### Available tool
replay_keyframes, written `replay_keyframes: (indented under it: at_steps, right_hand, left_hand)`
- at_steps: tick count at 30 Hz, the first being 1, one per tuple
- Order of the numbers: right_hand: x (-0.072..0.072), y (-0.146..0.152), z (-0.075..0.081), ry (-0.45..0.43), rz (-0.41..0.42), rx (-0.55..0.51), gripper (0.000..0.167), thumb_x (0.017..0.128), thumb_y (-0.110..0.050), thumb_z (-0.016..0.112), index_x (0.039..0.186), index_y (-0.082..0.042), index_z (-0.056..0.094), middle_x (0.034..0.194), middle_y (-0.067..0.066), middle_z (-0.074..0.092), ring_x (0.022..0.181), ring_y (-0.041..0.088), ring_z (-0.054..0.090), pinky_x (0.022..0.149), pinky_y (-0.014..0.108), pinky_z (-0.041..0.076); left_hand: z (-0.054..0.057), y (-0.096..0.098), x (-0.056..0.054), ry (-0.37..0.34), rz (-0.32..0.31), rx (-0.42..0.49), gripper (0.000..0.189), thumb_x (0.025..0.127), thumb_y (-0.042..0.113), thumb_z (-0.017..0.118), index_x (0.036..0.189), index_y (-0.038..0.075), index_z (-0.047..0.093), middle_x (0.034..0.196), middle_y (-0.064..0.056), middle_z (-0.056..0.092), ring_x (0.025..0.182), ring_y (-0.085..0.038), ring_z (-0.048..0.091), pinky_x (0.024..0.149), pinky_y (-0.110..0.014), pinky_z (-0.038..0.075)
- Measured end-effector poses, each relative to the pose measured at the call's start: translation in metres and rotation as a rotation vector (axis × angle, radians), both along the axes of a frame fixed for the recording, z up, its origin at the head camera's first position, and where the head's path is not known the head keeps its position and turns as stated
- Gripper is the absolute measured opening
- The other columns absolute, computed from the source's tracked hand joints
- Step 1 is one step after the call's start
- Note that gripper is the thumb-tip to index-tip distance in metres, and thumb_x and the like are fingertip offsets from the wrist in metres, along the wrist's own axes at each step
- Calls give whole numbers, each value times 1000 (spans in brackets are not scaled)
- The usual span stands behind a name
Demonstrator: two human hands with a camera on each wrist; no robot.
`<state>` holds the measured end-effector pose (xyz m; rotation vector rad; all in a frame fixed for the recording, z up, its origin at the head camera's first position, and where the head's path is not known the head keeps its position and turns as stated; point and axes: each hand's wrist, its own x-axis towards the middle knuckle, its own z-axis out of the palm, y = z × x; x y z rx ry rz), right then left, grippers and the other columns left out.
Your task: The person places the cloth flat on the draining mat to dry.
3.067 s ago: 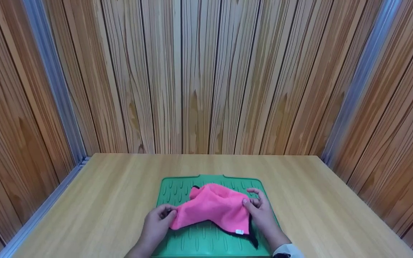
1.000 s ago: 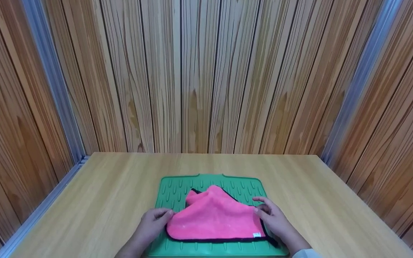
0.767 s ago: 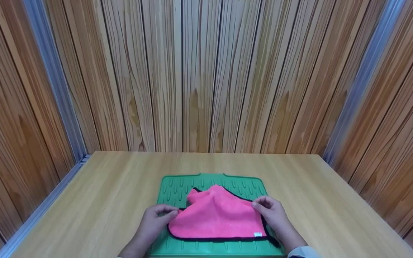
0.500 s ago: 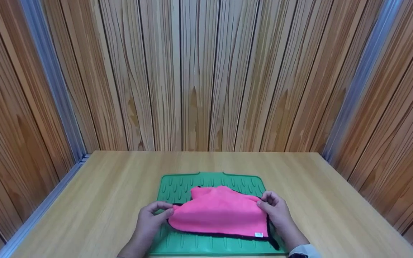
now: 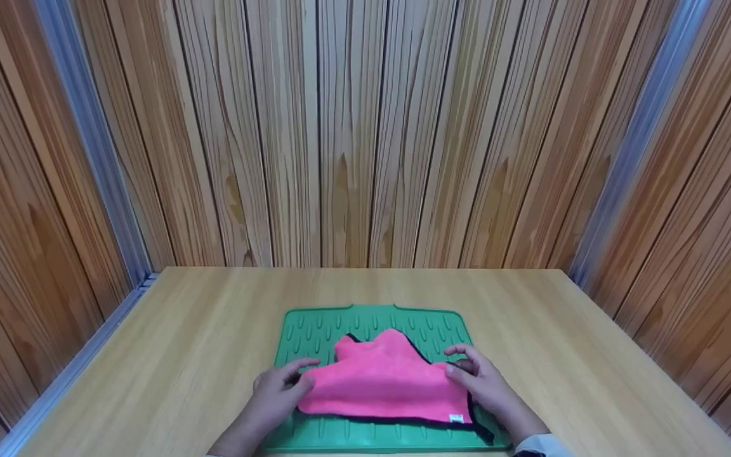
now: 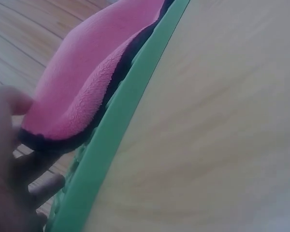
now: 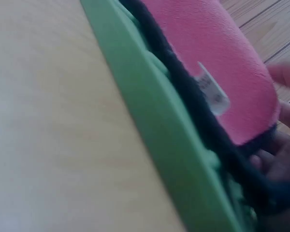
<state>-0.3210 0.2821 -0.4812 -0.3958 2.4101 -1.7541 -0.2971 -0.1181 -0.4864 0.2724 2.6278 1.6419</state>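
Note:
A pink cloth (image 5: 384, 387) with a dark border lies bunched over a green ribbed mat (image 5: 372, 438). My left hand (image 5: 270, 397) pinches its left end, and in the left wrist view the thumb is above the cloth (image 6: 82, 87) and other fingers are under its dark hem. At the opposite end my right hand (image 5: 489, 390) holds the right side, index finger raised, thumb on the pink face. A small white label (image 5: 456, 419) sits at the front right corner. Beside that corner a dark strip (image 5: 483, 434) hangs out onto the mat. Farther back, the cloth rises in a rumpled peak.
Under the mat is a light wooden table (image 5: 213, 330). Wood-plank walls (image 5: 346, 139) enclose its back and both sides, with metal posts (image 5: 96, 146) in the corners. The mat's thick front edge (image 7: 150, 121) shows in the right wrist view.
Since the earliest frame, the cloth's front edge has been pulled wider and straighter, and my right hand moved right and nearer. In the last half second both hands shifted slightly inward.

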Motion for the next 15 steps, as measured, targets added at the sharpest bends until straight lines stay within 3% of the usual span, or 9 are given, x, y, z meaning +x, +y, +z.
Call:
replay_keyframes:
  at_steps: [3, 6, 11, 15]
  right_hand:
    - [6, 7, 2, -57, 108, 27, 62, 98, -24, 67, 147, -3, 36, 115, 12, 68, 105, 24, 64, 90, 32, 51]
    - [9, 11, 1, -77, 145, 62, 71, 93, -21, 74, 151, -9, 36, 119, 12, 67, 112, 27, 62, 96, 33, 49]
    - [9, 16, -3, -55, 121, 77, 64, 97, -25, 70, 151, -10, 39, 117, 12, 68, 108, 27, 65, 94, 29, 51]
    - [11, 20, -4, -38, 67, 101, 61, 99, -33, 65, 150, -11, 40, 108, 11, 69, 101, 26, 67, 88, 27, 53]
  left_hand:
    - [-1, -1, 3, -15, -34, -22, 40, 95, 38, 69, 132, 24, 67, 128, -2, 66, 125, -33, 46, 104, -65, 34]
    - [-2, -4, 4, -30, -59, 13, 42, 92, 37, 73, 132, 24, 67, 131, -3, 64, 125, -32, 47, 101, -56, 46]
    - [0, -9, 5, -61, -78, 41, 41, 91, 27, 76, 131, 23, 66, 123, 0, 65, 119, -28, 47, 94, -45, 49]
    - [2, -9, 6, -125, -85, 71, 44, 91, 27, 77, 133, 21, 65, 121, -1, 66, 124, -34, 45, 98, -47, 51]
